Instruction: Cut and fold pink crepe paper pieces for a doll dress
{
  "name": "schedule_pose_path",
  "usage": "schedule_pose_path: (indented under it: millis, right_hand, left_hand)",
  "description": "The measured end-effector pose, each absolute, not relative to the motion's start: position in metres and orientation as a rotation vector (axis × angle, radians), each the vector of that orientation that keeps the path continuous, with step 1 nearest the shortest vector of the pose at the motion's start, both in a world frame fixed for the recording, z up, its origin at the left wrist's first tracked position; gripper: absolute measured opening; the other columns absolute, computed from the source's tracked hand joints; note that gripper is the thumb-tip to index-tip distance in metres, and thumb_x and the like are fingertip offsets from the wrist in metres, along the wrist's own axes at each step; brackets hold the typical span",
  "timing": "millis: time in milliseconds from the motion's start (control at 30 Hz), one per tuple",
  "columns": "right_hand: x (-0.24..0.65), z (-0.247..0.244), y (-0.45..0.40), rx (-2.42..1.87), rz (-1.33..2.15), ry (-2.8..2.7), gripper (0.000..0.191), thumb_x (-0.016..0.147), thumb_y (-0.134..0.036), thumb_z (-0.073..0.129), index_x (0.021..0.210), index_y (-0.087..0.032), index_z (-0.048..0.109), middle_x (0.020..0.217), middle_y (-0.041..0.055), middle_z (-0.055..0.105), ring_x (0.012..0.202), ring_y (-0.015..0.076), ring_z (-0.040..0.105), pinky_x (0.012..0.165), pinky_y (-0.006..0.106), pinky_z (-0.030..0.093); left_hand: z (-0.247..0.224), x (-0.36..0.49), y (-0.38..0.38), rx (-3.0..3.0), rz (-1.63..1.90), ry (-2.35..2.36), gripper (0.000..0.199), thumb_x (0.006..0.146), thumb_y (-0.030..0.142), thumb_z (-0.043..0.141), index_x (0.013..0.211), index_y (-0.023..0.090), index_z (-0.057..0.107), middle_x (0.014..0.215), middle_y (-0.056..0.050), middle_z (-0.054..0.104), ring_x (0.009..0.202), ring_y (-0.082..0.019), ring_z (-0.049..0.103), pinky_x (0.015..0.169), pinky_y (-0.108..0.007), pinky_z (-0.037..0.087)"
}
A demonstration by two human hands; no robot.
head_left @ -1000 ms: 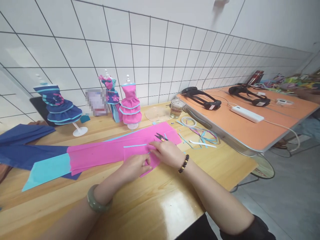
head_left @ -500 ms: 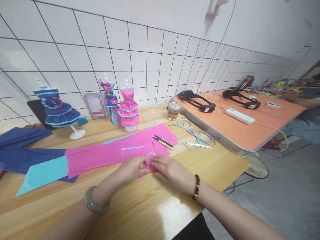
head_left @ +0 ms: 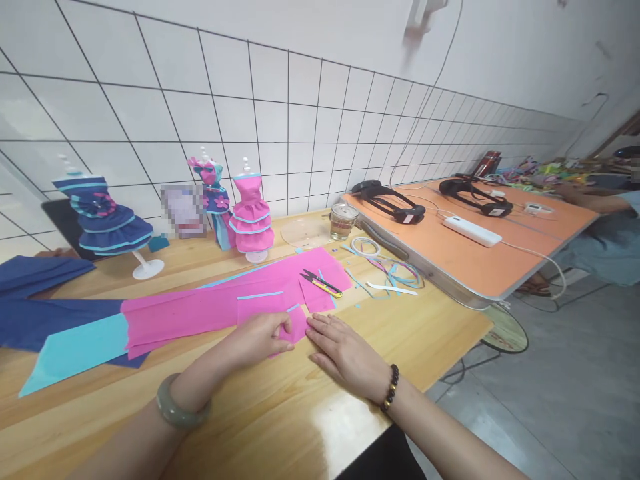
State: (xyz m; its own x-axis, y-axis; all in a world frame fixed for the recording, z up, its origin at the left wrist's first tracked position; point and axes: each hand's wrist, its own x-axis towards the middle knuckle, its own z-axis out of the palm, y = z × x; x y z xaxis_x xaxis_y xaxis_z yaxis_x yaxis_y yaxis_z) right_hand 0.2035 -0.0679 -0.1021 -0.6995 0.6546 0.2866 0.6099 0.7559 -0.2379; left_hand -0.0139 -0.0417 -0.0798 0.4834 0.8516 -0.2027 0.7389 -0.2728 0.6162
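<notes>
My left hand rests over a small pink fabric piece, its fingers curled down on it and the thumb tip slightly apart from the index finger. Part of the piece is hidden under that hand. To the right, my right hand lies flat, fingers stretched out, the fingertips at the piece's right edge. Just beyond the hands are a larger pink cloth and a pink piece with a light blue strip. Yellow-handled thread snips, black-bladed, lie on pink fabric ahead of my right hand.
Dressed mini mannequins, one in navy and one in pink, stand along the back. A glass, a tape roll and ribbon scraps lie right. An orange table holds black headsets. Another person's arm shows far right.
My right hand has drawn slightly back toward me, showing more of the small pink piece. My left thumb has moved away from the index finger. The view has shifted a little.
</notes>
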Motion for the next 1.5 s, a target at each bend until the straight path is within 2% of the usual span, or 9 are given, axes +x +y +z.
schedule_pose_path:
  millis: [133,367,600,733,1000,1267,1500]
  right_hand:
    - [0.2025,-0.1016,-0.0675,-0.977,0.207,-2.563,0.035,0.086,-0.028,0.046,0.117,-0.014,0.053,0.122,0.0107,0.054,0.121,0.0207,0.04,0.105,0.039,0.03]
    - [0.2019,-0.1006,-0.066,-0.954,0.278,-2.458,0.025,0.086,-0.024,0.046,0.107,-0.016,0.057,0.116,0.0105,0.058,0.114,0.018,0.047,0.101,0.036,0.035]
    - [0.2042,-0.1002,-0.0645,-0.961,0.357,-2.441,0.026,0.087,-0.022,0.045,0.109,-0.016,0.057,0.116,0.0095,0.057,0.114,0.0178,0.046,0.102,0.035,0.034]
    - [0.2053,-0.0988,-0.0655,-0.988,0.363,-2.438,0.03,0.086,-0.022,0.046,0.114,-0.016,0.054,0.117,0.0102,0.055,0.113,0.0177,0.046,0.099,0.034,0.037]
    - [0.205,-0.1025,-0.0671,-0.953,0.165,-2.529,0.03,0.086,-0.029,0.048,0.113,-0.021,0.056,0.123,0.0137,0.049,0.116,0.0234,0.043,0.096,0.041,0.039]
    - [0.2037,-0.1039,-0.067,-0.966,0.131,-2.528,0.027,0.085,-0.027,0.049,0.109,-0.02,0.059,0.118,0.0131,0.053,0.114,0.0233,0.045,0.095,0.042,0.041]
    - [0.2039,-0.1044,-0.0669,-0.966,0.172,-2.528,0.027,0.085,-0.027,0.048,0.109,-0.019,0.059,0.118,0.0131,0.053,0.115,0.0237,0.045,0.096,0.042,0.04]
  left_hand:
    - [-0.0801,-0.0142,-0.0408,2.063,0.223,1.3,0.025,0.072,0.04,0.053,0.088,0.021,0.055,0.067,0.004,0.054,0.062,-0.014,0.049,0.054,-0.022,0.031]
    - [-0.0808,-0.0153,-0.0401,2.044,0.241,1.274,0.02,0.077,0.039,0.046,0.082,0.021,0.055,0.064,0.004,0.055,0.061,-0.014,0.05,0.053,-0.022,0.031]
    - [-0.0845,-0.0154,-0.0381,1.993,0.216,1.277,0.017,0.075,0.035,0.048,0.085,0.022,0.054,0.059,0.006,0.054,0.056,-0.013,0.05,0.05,-0.022,0.031]
    - [-0.0837,-0.0161,-0.0385,1.999,0.235,1.298,0.017,0.074,0.034,0.049,0.084,0.022,0.055,0.059,0.005,0.054,0.057,-0.013,0.05,0.05,-0.021,0.031]
    - [-0.0814,-0.0143,-0.0401,1.995,0.26,1.303,0.018,0.073,0.034,0.05,0.083,0.021,0.057,0.067,0.003,0.057,0.06,-0.013,0.051,0.05,-0.021,0.031]
    - [-0.0824,-0.0159,-0.039,2.037,0.213,1.31,0.022,0.071,0.035,0.053,0.088,0.021,0.057,0.071,0.002,0.058,0.064,-0.014,0.053,0.051,-0.022,0.034]
    - [-0.079,-0.02,-0.039,1.857,0.259,1.183,0.027,0.071,0.035,0.053,0.092,0.019,0.056,0.062,0.003,0.056,0.055,-0.012,0.054,0.048,-0.021,0.036]
